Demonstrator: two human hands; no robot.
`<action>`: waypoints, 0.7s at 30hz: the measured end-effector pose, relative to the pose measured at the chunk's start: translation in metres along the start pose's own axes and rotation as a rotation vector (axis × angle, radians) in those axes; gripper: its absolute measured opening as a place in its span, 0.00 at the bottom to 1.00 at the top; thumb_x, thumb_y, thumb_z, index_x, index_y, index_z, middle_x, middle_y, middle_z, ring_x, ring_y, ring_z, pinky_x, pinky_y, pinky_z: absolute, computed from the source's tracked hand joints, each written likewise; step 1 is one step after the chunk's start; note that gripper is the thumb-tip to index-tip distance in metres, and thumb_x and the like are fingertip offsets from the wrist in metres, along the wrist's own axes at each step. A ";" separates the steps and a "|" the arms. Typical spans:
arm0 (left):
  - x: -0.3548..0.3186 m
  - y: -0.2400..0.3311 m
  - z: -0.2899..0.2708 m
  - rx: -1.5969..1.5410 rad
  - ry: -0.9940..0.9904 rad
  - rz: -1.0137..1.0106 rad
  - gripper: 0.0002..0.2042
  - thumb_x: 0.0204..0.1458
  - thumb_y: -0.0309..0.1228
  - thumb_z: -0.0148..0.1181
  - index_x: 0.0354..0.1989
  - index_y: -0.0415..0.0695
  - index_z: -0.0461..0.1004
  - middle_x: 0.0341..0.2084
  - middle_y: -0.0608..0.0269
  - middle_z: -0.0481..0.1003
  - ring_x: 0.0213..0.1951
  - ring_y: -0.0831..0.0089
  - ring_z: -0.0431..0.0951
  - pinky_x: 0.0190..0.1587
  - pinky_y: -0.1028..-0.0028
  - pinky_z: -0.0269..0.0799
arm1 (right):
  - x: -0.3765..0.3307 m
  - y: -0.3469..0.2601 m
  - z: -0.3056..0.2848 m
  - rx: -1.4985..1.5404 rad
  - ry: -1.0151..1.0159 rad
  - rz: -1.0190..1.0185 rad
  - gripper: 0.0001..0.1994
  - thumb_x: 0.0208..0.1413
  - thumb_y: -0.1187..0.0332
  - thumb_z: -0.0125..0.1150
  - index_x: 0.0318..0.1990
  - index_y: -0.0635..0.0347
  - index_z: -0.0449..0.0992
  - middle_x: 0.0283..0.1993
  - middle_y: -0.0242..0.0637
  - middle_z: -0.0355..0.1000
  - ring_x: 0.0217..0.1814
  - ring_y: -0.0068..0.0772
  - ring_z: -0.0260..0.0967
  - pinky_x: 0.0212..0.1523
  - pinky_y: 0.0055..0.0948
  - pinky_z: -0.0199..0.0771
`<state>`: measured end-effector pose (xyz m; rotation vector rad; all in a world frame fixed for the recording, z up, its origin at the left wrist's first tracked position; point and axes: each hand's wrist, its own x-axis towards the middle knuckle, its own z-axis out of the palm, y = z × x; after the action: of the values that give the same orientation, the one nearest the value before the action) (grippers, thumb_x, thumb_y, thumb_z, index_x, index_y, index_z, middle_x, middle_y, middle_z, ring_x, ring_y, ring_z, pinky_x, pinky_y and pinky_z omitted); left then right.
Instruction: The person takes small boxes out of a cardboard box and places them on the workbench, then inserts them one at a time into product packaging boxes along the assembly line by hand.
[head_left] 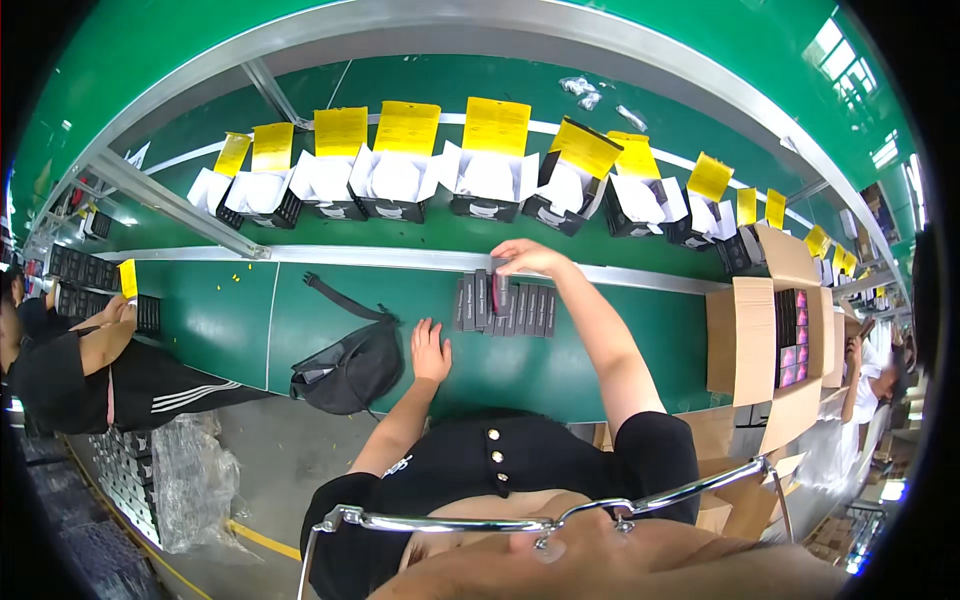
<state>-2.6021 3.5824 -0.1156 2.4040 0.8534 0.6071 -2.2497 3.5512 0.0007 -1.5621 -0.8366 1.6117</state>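
Note:
My right hand [528,257] reaches over a row of small dark grey boxes [530,312] standing side by side on the green table. Its fingers are closed on one small box [500,292], which sticks up above the others and shows a reddish side. Palm down, my left hand [431,352] lies on the table left of the row, fingers stretched out and holding nothing. Left of that hand is a black waist bag [350,368], its strap [340,298] trailing toward the rail.
Beyond a metal rail [400,258], several open black boxes [488,205] with yellow lids and white lining stand in a line. An open carton [740,335] with packed boxes stands at the right. A co-worker [80,365] handles a yellow-flapped box at the left.

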 end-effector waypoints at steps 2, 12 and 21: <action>0.001 -0.003 -0.003 0.004 -0.033 -0.020 0.21 0.53 0.31 0.56 0.56 0.39 0.67 0.60 0.44 0.63 0.65 0.45 0.59 0.68 0.49 0.52 | -0.007 -0.039 -0.021 -0.099 0.047 -0.045 0.30 0.48 0.67 0.73 0.60 0.61 0.71 0.56 0.39 0.70 0.49 0.27 0.70 0.45 0.29 0.74; 0.003 -0.027 -0.008 0.033 -0.004 -0.011 0.21 0.53 0.32 0.56 0.55 0.39 0.67 0.60 0.44 0.64 0.65 0.46 0.58 0.68 0.48 0.52 | 0.049 -0.166 -0.094 -1.299 0.662 -0.224 0.37 0.35 0.60 0.75 0.57 0.63 0.71 0.53 0.54 0.71 0.53 0.54 0.70 0.55 0.41 0.72; 0.110 -0.004 -0.050 -0.542 0.325 -0.026 0.13 0.53 0.26 0.58 0.46 0.37 0.72 0.40 0.47 0.73 0.45 0.48 0.73 0.50 0.59 0.70 | 0.103 -0.137 -0.083 -1.418 0.655 0.003 0.21 0.39 0.73 0.61 0.47 0.66 0.75 0.48 0.53 0.71 0.51 0.55 0.71 0.52 0.43 0.75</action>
<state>-2.5540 3.6751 -0.0541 1.8288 0.7270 1.0829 -2.1583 3.7074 0.0592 -2.7283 -1.6796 0.1878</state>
